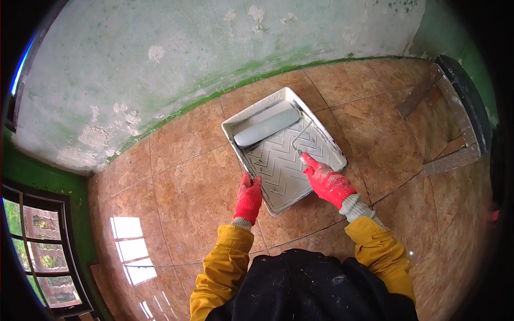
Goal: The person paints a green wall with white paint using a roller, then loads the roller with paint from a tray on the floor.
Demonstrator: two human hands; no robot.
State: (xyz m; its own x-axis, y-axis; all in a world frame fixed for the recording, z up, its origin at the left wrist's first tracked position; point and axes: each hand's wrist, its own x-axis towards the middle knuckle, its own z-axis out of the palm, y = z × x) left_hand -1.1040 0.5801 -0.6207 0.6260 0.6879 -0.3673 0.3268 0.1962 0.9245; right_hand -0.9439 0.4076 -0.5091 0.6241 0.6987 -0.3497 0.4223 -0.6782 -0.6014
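A white paint tray (279,187) with a zigzag ribbed slope sits in front of me, smeared with whitish paint. In its far, deeper end lies a paint roller (267,127) with a pale coated sleeve. The roller's thin wire frame bends back toward me. My right hand (327,181), in a red glove with a grey cuff, is closed round the roller's handle, which the fingers mostly hide. At the tray's left rim, my left hand (248,199), also red-gloved, grips the edge with its fingers.
Brown tiles cover the floor (184,206). Beyond the tray rises a patchy wall (176,75) with peeling paint and a green lower band. A wooden piece of furniture (458,115) stands at the far right. On the left is a paned window (45,251).
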